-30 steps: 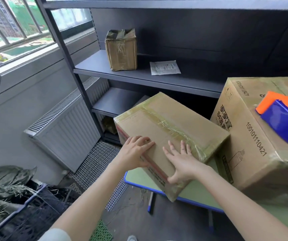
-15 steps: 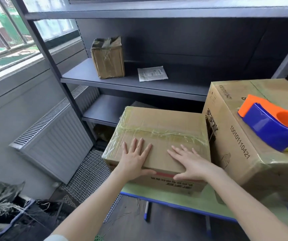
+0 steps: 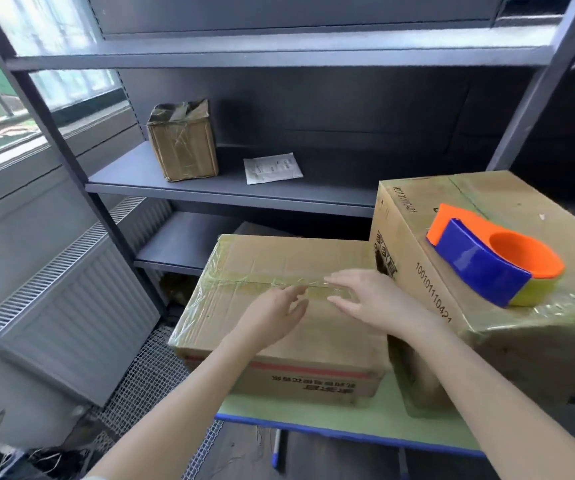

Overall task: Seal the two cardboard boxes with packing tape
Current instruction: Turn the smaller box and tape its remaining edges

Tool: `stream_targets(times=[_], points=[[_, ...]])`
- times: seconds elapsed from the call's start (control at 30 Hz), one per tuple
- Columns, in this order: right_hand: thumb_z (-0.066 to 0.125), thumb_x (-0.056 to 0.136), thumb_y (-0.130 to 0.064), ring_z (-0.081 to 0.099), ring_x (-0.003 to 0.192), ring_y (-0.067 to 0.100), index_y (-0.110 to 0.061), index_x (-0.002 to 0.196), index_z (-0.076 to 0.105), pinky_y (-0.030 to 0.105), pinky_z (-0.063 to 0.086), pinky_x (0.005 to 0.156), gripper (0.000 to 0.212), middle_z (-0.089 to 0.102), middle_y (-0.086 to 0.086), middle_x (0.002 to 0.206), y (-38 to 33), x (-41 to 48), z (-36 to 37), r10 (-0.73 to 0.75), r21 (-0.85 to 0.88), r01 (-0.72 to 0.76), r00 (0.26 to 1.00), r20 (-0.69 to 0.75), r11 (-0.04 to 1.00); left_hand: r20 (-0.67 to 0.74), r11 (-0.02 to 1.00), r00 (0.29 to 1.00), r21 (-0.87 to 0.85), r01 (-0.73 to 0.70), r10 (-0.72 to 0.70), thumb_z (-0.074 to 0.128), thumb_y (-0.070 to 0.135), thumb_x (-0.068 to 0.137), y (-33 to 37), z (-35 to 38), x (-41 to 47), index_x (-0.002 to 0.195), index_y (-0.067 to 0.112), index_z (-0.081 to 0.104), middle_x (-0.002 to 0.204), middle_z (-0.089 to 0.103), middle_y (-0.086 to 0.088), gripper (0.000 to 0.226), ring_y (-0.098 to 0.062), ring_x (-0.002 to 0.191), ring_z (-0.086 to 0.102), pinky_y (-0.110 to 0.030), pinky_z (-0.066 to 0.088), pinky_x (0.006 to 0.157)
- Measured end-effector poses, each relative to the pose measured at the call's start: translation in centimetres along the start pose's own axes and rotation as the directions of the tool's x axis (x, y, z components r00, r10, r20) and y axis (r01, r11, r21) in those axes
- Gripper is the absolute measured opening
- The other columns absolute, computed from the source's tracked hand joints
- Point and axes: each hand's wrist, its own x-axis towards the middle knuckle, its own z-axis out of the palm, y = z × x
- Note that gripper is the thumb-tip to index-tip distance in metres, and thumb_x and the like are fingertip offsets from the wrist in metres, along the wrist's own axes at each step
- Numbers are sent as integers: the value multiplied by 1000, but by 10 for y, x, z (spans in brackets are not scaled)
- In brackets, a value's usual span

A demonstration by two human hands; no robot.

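A low cardboard box (image 3: 244,306) lies flat on the green table (image 3: 348,420), with clear tape running along its top seam. My left hand (image 3: 272,317) and my right hand (image 3: 372,303) hover just over that seam, fingers straight and relaxed, holding nothing. To the right stands a taller cardboard box (image 3: 417,271), touching the low one. On its top rests an orange and blue tape dispenser (image 3: 487,261) with a yellowish roll of tape.
A dark metal shelf unit (image 3: 227,192) stands behind the table, holding a small taped box (image 3: 182,143) and a white paper packet (image 3: 272,168). A radiator (image 3: 71,306) and a window are on the left. Wire mesh lies on the floor below.
The low box was turned and set flat and square on the table. Both hands have lifted off its near side and moved up over the taped seam.
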Motion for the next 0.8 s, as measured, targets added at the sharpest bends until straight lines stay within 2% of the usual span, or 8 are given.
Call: stream_targets(times=[0.1,0.23,0.37,0.47,0.53,0.57,0.67,0.8], points=[[53,92,-35,49,120,14,-23,131,52,26,39,94,41,55,-4,130,8,-21,-44,22,9,-21,977,-214,1000,-78,985,992,-138,-105,95,44,31,97,42,-4,34,134,21,50,123,62,2,38,-16,105,59,-21,41,81],[55,92,-19,51,112,23,-13,119,63,30,39,93,29,63,5,116,28,-46,-75,57,-86,-106,894,-443,991,-158,921,961,-286,-263,226,48,25,96,103,-1,70,132,17,52,126,60,1,37,-10,112,55,-22,42,91],[57,89,-20,47,106,27,-6,111,62,34,38,88,27,57,9,109,51,-64,-81,145,-248,-341,805,-576,907,-171,881,950,-361,-306,260,49,20,96,144,9,88,138,14,44,134,52,-3,43,-12,120,49,-26,39,102],[58,88,-40,54,96,26,-8,111,51,32,43,73,40,55,10,107,63,-68,-81,330,-194,-514,752,-571,836,-161,884,955,-366,-291,248,46,18,97,158,15,97,143,15,37,142,45,-5,46,-17,130,41,-28,34,104],[55,85,-55,56,75,21,-10,98,50,25,36,51,47,57,4,88,69,-66,-80,415,-186,-585,732,-540,790,-131,887,965,-381,-260,226,43,17,99,163,16,103,144,17,35,144,43,-6,46,-19,133,39,-31,34,105],[52,82,-62,51,61,17,-12,86,49,24,29,44,51,53,-1,74,70,-65,-79,429,-215,-610,726,-537,763,-111,887,972,-398,-236,209,41,17,99,165,16,106,144,18,36,143,45,-6,45,-21,132,40,-33,36,104],[52,79,-68,33,46,11,-17,60,37,23,18,41,56,38,-5,55,73,-58,-78,441,-282,-635,731,-520,719,-76,880,983,-438,-182,166,38,13,99,166,14,113,141,17,40,140,48,-7,42,-23,129,44,-30,38,100],[60,82,-54,39,54,15,-16,75,47,24,18,42,41,39,-4,59,79,-52,-81,431,-251,-591,763,-482,766,-86,861,981,-471,-193,173,38,8,98,163,8,110,139,15,43,139,50,-6,42,-15,128,44,-26,37,100]])
